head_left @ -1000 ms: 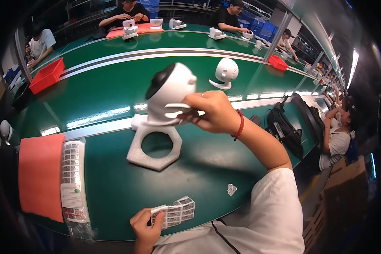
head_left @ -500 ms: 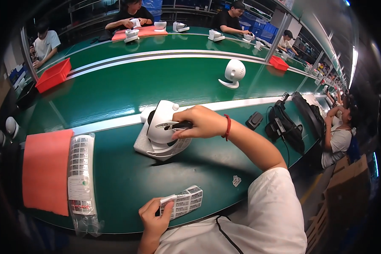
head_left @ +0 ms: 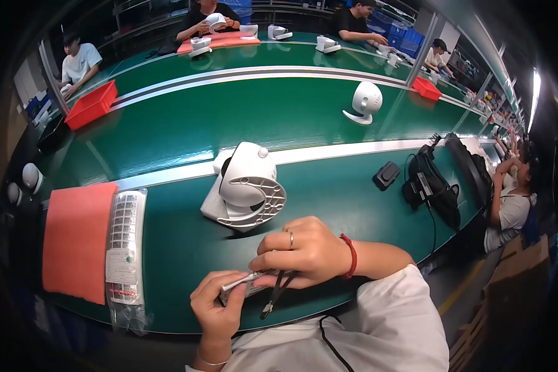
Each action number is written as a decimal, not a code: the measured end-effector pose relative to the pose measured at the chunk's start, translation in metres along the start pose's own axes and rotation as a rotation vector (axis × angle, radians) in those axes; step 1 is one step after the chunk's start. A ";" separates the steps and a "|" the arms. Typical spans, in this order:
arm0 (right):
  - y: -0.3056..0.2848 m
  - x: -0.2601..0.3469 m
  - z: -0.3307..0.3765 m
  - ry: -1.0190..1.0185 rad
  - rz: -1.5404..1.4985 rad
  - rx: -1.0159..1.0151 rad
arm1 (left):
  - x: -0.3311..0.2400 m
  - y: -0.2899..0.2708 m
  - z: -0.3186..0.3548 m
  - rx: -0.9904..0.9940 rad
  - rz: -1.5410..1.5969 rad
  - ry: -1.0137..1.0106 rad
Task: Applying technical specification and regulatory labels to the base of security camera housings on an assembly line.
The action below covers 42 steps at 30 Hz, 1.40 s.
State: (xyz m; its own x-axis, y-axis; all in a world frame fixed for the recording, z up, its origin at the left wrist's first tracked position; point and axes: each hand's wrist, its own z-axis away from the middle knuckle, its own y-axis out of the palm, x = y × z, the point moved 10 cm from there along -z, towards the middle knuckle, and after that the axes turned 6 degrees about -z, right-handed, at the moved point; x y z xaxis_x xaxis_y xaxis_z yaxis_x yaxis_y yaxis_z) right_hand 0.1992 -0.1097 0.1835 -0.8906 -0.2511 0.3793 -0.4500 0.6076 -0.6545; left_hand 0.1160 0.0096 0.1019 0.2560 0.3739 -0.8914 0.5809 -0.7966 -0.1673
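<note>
My left hand [head_left: 220,304] pinches a small sheet of printed labels [head_left: 244,286], its edge curled over, close to the bench's front edge. Over the same sheet, my right hand [head_left: 307,254] has its thumb and fingertips at the sheet's right end. Black tweezers [head_left: 278,294] are tucked in that hand, pointing down toward the front edge. Beyond both hands, a white round-headed device [head_left: 249,173] lies tipped on a pale foam-like support, the ribbed underside of its base facing me. Neither hand touches it. My fingers hide much of the sheet.
Left lie an orange-red foam sheet [head_left: 79,242] and a bagged label stack [head_left: 126,242]. A black block [head_left: 386,175] and a black strapped item with a cord [head_left: 425,186] lie right. Another white device [head_left: 366,102] stands on the green belt [head_left: 242,111]; red bins and several people are beyond.
My right hand has left the white device and come back to the label sheet with the tweezers. My left hand has turned the sheet edge-on. The view has shifted slightly.
</note>
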 end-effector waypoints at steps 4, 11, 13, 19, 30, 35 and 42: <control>-0.003 0.001 0.003 -0.033 -0.046 0.010 | 0.001 0.004 0.000 -0.033 0.138 -0.078; -0.003 -0.008 0.007 0.042 -0.029 0.061 | 0.004 0.004 -0.005 0.015 0.061 0.007; -0.014 -0.010 0.007 0.056 -0.056 0.032 | 0.004 -0.004 -0.005 -0.019 0.048 0.016; -0.080 -0.016 0.019 0.134 -0.183 -0.481 | 0.003 -0.020 -0.022 -0.151 0.125 -0.028; -0.040 -0.068 0.031 0.757 -0.904 -0.334 | 0.041 -0.002 -0.016 -0.074 0.173 -0.282; -0.028 -0.053 0.021 0.680 -0.787 -0.260 | 0.046 0.010 -0.021 -0.015 0.348 -0.305; -0.015 -0.017 -0.006 0.250 -0.340 -0.098 | 0.029 0.002 -0.020 -0.063 0.169 -0.099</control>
State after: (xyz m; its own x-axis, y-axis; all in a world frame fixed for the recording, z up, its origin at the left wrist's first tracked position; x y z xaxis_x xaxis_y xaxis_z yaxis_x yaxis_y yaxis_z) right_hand 0.2210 -0.1099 0.1906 -0.6435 -0.2665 0.7175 -0.6963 0.5931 -0.4042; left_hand 0.1405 0.0285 0.0840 0.2788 0.1867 -0.9420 0.5845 -0.8113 0.0121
